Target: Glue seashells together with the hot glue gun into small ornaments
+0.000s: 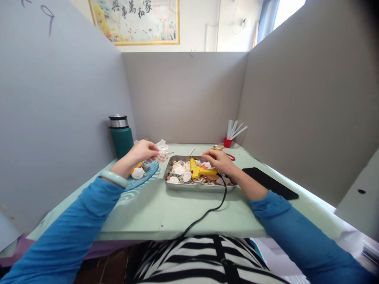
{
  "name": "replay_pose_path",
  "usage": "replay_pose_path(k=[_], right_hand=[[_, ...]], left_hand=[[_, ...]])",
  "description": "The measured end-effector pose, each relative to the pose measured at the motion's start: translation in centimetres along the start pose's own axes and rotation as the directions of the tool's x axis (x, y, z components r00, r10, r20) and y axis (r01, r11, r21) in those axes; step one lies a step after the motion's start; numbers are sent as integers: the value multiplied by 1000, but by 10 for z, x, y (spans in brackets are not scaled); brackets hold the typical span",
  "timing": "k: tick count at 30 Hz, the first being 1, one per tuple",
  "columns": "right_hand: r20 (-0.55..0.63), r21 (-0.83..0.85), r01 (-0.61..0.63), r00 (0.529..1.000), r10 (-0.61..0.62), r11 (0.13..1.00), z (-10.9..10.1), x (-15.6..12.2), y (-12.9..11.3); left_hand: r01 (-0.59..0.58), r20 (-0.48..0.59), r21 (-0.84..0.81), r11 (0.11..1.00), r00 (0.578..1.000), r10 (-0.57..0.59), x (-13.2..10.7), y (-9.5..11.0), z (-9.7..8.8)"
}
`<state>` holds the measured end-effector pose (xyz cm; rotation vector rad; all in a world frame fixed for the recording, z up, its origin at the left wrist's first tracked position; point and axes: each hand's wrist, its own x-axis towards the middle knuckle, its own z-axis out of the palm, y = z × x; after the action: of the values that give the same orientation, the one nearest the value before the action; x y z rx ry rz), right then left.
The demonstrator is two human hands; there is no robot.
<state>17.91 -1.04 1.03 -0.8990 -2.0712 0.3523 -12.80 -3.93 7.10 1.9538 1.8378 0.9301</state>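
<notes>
My left hand (145,151) is closed in a pinch on a pale shell (162,145), held up above the table between the blue plate and the metal tray. A pinkish piece below the fingertips looks like part of the shell cluster. My right hand (218,159) hovers over the far right part of the tray (198,188), its fingers curled together; whatever they hold, if anything, is hidden. A yellow hot glue gun (201,170) lies on the shells (178,169) in the tray, its black cord (204,216) running toward me. More shells sit on the blue plate (149,173).
A green bottle (121,138) stands at the back left. At the back right is a red cup (227,142) of glue sticks (233,129), near red-handled scissors (230,157). A black flat pad (269,182) lies at right. Grey partitions (186,94) enclose the table.
</notes>
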Motion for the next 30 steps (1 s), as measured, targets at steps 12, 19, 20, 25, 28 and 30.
replay_pose_path(k=[12, 19, 20, 25, 28, 30], right_hand=[[55, -67, -4, 998, 8, 998, -1, -1, -1], [50, -78, 7, 999, -3, 997, 0, -1, 0], [51, -80, 10, 999, -6, 997, 0, -1, 0], [43, -99, 31, 999, -27, 995, 1, 1, 6], [49, -128, 41, 998, -34, 991, 1, 2, 10], [60, -167, 50, 997, -40, 985, 0, 3, 11]], left_hand=[[260, -182, 569, 780, 965, -189, 2, -49, -4], [298, -192, 613, 731, 954, -228, -1, -45, -8], [309, -203, 630, 712, 951, -233, -1, -45, -7], [312, -211, 680, 664, 950, -230, -2, -44, -5], [280, -209, 698, 658, 960, -187, -7, -33, -3], [217, -169, 710, 670, 976, -137, -12, -20, -1]])
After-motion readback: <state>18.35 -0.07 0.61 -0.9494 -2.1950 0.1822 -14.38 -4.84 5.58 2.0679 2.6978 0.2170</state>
